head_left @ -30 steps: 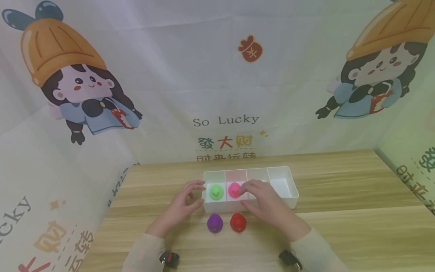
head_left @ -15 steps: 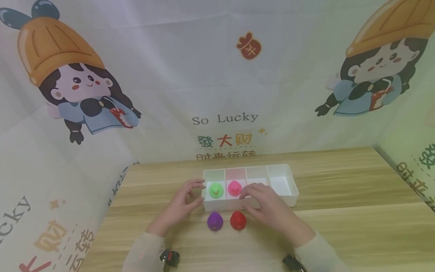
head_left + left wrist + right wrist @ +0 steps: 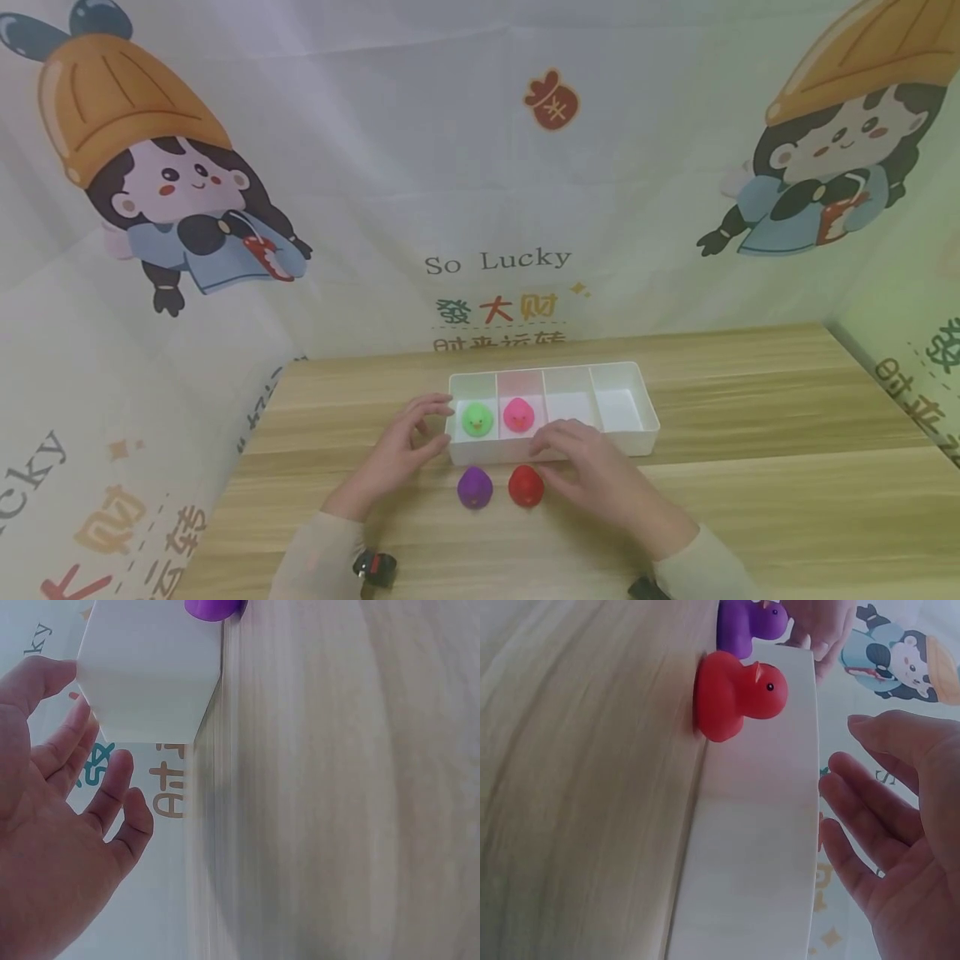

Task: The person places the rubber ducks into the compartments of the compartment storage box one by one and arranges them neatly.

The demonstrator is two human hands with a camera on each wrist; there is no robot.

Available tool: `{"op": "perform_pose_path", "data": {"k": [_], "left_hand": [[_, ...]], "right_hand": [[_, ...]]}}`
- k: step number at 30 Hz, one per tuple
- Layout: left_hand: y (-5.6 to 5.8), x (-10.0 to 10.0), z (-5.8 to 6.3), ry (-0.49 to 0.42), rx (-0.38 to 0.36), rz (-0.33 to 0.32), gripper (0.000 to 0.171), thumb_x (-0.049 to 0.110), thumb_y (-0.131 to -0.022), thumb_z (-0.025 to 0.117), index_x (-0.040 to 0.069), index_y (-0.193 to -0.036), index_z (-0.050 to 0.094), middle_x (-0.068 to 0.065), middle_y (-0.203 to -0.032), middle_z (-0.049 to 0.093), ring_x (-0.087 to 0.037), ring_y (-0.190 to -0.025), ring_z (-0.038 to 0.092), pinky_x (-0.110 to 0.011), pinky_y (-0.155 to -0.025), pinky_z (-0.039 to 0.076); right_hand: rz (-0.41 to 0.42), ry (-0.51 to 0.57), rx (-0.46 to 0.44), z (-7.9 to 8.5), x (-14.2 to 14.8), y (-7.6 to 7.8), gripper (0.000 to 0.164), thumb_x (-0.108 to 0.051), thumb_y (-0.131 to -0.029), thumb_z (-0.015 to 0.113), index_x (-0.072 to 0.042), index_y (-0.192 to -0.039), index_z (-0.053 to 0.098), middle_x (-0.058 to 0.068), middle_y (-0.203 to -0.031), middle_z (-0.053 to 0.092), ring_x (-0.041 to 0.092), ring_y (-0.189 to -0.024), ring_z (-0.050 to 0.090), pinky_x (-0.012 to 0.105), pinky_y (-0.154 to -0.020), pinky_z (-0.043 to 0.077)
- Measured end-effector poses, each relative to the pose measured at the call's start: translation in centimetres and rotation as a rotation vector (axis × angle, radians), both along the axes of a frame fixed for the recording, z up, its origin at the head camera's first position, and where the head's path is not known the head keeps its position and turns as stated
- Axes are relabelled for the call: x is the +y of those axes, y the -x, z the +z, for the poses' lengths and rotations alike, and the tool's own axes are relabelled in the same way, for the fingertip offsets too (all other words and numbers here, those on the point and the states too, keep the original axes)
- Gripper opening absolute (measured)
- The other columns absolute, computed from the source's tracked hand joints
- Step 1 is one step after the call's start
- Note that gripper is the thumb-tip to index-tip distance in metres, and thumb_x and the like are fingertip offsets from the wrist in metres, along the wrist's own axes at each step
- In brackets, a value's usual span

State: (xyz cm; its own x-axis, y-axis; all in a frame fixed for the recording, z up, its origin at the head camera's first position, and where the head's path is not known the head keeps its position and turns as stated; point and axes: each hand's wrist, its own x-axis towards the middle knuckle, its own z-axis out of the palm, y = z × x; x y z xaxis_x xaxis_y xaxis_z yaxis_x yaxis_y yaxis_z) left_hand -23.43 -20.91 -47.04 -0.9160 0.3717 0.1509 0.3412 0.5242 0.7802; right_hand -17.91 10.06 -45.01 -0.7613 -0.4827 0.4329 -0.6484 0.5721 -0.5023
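Right hand, fingers loosely spread, hovers at three o'clock of the red duck, which sits between six and seven o'clock of the white box, the purple duck at its nine, while the left hand, fingers parted, is at the box's nine-o'clock end.

Purple duck part. cut off, L-wrist cam.

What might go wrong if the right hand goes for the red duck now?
The red duck stands close to the white box, so the right hand might bump the box. A sideways nudge could push that duck into the nearby purple duck. The left hand, at the box's left end, might shift it by pressing.
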Motion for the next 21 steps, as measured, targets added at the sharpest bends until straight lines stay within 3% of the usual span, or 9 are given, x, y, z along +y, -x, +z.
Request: {"op": "perform_pose_path", "data": {"k": [6,21], "left_hand": [[0.1,0.0,0.0,0.007,0.012,-0.003,0.035,0.013,-0.097,0.07,0.008,-0.131,0.062,-0.007,-0.156,0.049,-0.034,-0.113,0.056,-0.043,-0.093,0.048],[-0.1,0.0,0.1,-0.002,0.015,-0.008,0.035,0.011,-0.096,0.069,0.007,-0.131,0.062,-0.008,-0.156,0.049,-0.036,-0.113,0.056,-0.044,-0.093,0.049]], "right_hand": [[0.02,0.001,-0.031,-0.2,-0.2,-0.4,0.022,-0.015,-0.089,0.081,-0.016,-0.108,0.073,-0.007,-0.108,0.073,0.011,-0.107,0.067,0.033,-0.096,0.057],[0.03,-0.054,0.028,-1.2,-0.7,-0.6,0.024,-0.016,-0.084,0.084,-0.016,-0.105,0.072,-0.006,-0.104,0.075,0.012,-0.101,0.069,0.033,-0.092,0.058]]}}
